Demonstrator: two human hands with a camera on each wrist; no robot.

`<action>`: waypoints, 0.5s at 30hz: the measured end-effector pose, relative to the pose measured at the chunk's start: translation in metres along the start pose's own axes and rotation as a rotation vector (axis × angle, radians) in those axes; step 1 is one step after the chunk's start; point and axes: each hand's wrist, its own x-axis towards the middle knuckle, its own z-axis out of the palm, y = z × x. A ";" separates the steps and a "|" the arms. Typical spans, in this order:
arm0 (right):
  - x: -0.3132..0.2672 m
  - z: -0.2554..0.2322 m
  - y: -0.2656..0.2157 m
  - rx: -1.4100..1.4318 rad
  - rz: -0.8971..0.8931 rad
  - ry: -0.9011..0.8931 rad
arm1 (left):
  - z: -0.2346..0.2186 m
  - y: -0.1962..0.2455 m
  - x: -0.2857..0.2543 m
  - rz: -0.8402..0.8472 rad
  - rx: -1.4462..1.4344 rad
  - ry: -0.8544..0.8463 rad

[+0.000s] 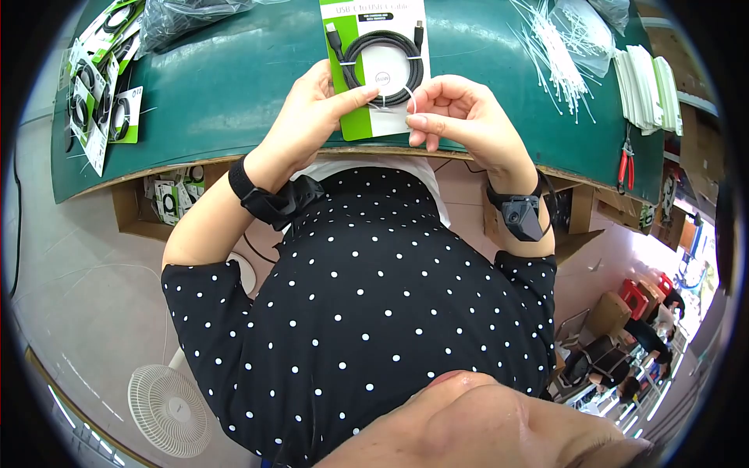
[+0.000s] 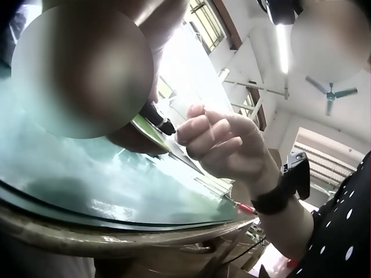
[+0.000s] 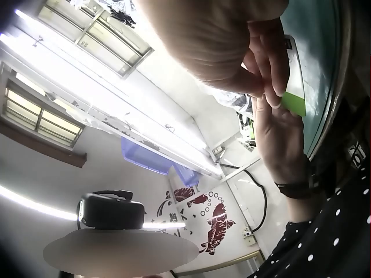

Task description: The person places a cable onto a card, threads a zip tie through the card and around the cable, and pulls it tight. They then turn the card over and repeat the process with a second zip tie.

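My left hand (image 1: 310,109) holds a green and white packaging card (image 1: 357,125) at its left edge, thumb across the front and the other fingers hidden behind it. On the card lies a coiled black USB cable (image 1: 350,56), tied at both sides, with its two connectors pointing up. A thin white cable tie (image 1: 412,97) loops up by the bottom of the coil. My right hand (image 1: 460,113) pinches that tie between thumb and forefinger, in front of the card's right edge. In the left wrist view the right hand (image 2: 223,145) shows with curled fingers.
Loose white cable ties (image 1: 558,58) lie at the right of the green table (image 1: 226,86), beside a stack of white cards (image 1: 641,90). Red-handled cutters (image 1: 626,164) lie at the front right edge. Packaged cables (image 1: 97,93) are heaped at the left, near a dark plastic bag (image 1: 183,19).
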 end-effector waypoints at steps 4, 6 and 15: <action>0.001 -0.003 0.002 -0.012 -0.011 0.002 | -0.002 -0.002 0.002 -0.165 -0.130 -0.017; 0.001 -0.004 0.002 0.002 -0.019 -0.006 | -0.003 -0.002 0.004 -0.185 -0.121 -0.038; 0.002 -0.007 -0.001 -0.054 0.019 0.000 | -0.001 -0.004 0.007 -0.196 -0.113 -0.041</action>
